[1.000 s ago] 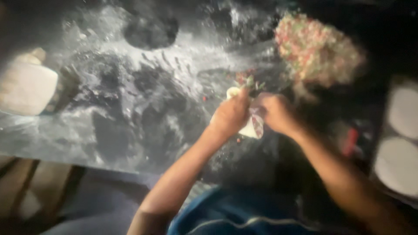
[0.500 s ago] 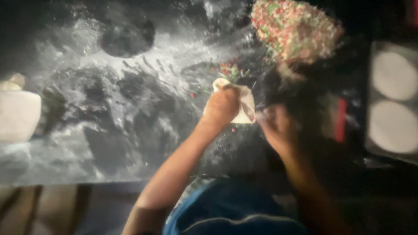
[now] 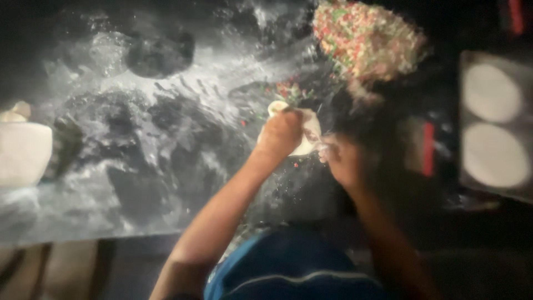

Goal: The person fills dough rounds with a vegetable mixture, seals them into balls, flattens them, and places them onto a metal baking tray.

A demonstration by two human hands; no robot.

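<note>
Closest to me I see the blue shirt (image 3: 288, 266) at the bottom edge, and from it both forearms run up and away over the dark, flour-dusted bench (image 3: 139, 183). My left hand (image 3: 283, 136) is curled over the near-left side of a small pale piece of dough (image 3: 308, 133), fingers bent around it so that it has hold of the piece; I cannot make out the fingertips under the blur. My right hand (image 3: 344, 161) sits just beside it on the right and slightly nearer to me, pinched in against the lower right edge of the dough; it looks mostly closed, but whether it truly grips the edge or only presses it I cannot tell. The dough lies between the two hands, touching both, a little farther from me than the right hand and directly under the left, so the left hand is the one covering it. Its long axis seems to run from near-right to far-left, though the shape is half hidden. Just beyond the dough a few red and green bits (image 3: 288, 91) are scattered on the bench. Farther up and to the right is a large heap of chopped filling (image 3: 366, 41), red, green and pale, well apart from the hands. On the far right two pale round discs (image 3: 494, 122) lie on a tray. At the left edge stands a pale bowl (image 3: 22, 153).
</note>
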